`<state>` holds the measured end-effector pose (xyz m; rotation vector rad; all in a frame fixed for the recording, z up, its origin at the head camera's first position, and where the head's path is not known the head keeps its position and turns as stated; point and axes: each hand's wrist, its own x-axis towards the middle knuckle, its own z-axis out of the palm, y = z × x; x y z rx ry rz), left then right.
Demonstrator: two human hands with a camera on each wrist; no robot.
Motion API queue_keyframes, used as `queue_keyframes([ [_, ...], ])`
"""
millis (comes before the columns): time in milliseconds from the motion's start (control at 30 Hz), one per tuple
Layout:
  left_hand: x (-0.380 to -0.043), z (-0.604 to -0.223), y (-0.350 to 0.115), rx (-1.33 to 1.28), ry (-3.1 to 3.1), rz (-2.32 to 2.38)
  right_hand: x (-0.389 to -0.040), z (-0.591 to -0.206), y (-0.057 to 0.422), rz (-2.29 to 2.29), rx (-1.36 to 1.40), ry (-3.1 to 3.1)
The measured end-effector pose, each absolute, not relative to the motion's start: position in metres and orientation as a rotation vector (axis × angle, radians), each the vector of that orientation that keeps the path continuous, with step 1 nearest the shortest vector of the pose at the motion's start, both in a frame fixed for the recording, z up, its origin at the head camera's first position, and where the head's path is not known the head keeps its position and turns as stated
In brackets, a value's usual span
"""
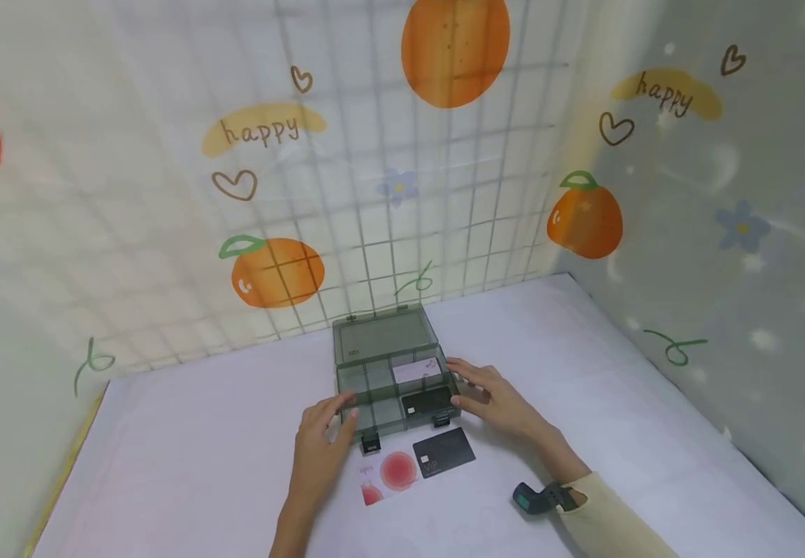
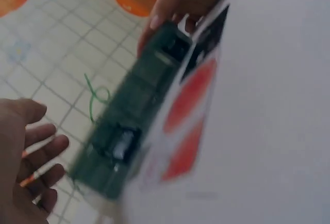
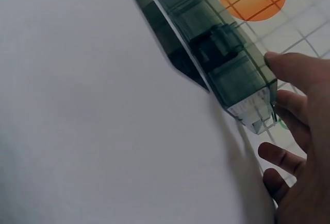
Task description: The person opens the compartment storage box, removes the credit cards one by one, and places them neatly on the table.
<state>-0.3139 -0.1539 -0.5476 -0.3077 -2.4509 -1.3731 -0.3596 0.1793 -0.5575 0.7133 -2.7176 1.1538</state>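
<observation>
A translucent dark-green plastic case (image 1: 367, 380) lies on the table, its lid (image 1: 383, 337) folded back and its inside split into compartments. Its right compartments hold a pale patterned card (image 1: 416, 370) at the back and a black card (image 1: 426, 401) in front. My left hand (image 1: 314, 446) is at the case's left end, fingers loosely bent; the left wrist view shows a gap between them. At the other end, my right hand (image 1: 503, 399) touches the corner with its thumb (image 3: 289, 64), other fingers spread beside the end wall. Two latches stick out in front.
In front of the case lie a black VIP card (image 1: 444, 452) and a white card with red circles (image 1: 398, 471). A dark band device (image 1: 538, 498) is on the right wrist. Printed curtains (image 1: 444, 194) stand behind the white table (image 1: 200, 449) and along its sides.
</observation>
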Motion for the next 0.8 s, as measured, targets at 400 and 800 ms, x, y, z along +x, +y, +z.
queue_keyframes([
  [400, -0.338, -0.504, -0.102, -0.301, -2.841, -1.369, -0.355, -0.561, 0.186, 1.178, 0.652, -2.749],
  [800, -0.349, -0.488, -0.087, -0.128, -3.011, -1.560, -0.360, -0.562, 0.180, 1.216, 0.645, -2.729],
])
